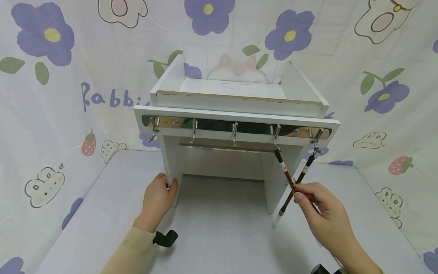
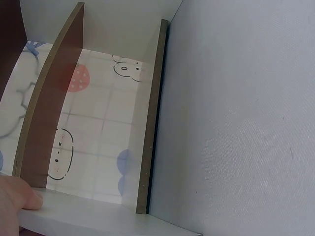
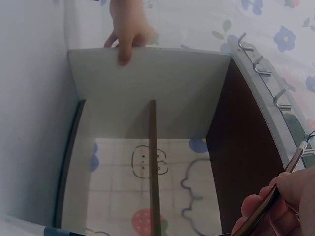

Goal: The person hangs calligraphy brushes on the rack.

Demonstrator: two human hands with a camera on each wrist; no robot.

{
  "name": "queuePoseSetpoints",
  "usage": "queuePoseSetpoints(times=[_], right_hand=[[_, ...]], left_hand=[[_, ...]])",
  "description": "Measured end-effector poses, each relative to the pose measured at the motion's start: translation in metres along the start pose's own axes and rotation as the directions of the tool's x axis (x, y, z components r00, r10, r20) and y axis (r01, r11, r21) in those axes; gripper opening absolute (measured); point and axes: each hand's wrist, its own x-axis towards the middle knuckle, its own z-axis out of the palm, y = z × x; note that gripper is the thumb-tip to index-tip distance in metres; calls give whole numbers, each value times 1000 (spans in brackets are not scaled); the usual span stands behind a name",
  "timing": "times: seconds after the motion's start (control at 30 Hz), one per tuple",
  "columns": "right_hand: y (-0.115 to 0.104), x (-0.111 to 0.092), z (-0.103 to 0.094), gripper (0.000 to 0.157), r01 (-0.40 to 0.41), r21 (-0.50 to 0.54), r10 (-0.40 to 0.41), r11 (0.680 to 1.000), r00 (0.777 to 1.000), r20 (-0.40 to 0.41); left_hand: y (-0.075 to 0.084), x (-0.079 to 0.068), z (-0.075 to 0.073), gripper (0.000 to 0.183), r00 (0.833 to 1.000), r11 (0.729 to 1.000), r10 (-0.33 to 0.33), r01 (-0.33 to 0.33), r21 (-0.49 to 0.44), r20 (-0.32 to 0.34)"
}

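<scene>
A white shelf unit (image 1: pixel 219 111) stands on the table, with a shiny strip of metal hooks (image 1: pixel 234 134) along its front. My left hand (image 1: pixel 158 198) grips the edge of its left side panel (image 1: pixel 170 158), thumb on the inner face. In my right hand (image 1: pixel 321 213) a dark brown brush (image 1: pixel 284 166) is pinched between thumb and fingers; its upper end meets the tip of the second hook from the right. Whether its loop is on that hook is too small to tell. A second brush (image 1: pixel 305 168) hangs by a cord from the rightmost hook, slanted, crossing behind the held one.
The unit's top forms an open tray (image 1: pixel 232 88) with raised sides. Underneath, a crossboard (image 2: pixel 42 118) spans the open interior. A pale tabletop (image 1: pixel 219 236) extends around the unit, and a printed curtain (image 1: pixel 102 68) hangs behind and at both sides.
</scene>
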Motion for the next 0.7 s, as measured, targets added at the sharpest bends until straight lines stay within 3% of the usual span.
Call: queuePoseSetpoints(times=[0.4, 0.5, 0.7], right_hand=[[-1, -2, 1, 26, -25, 117, 19, 993, 999, 49], [-1, -2, 0, 27, -36, 173, 18, 984, 994, 105], [1, 0, -3, 23, -142, 255, 77, 956, 965, 251]], left_hand=[[0, -1, -1, 25, 1000, 1000, -4, 4, 2, 5], [0, 0, -1, 25, 1000, 1000, -5, 5, 0, 7], [0, -1, 0, 24, 1000, 1000, -4, 4, 1, 0]])
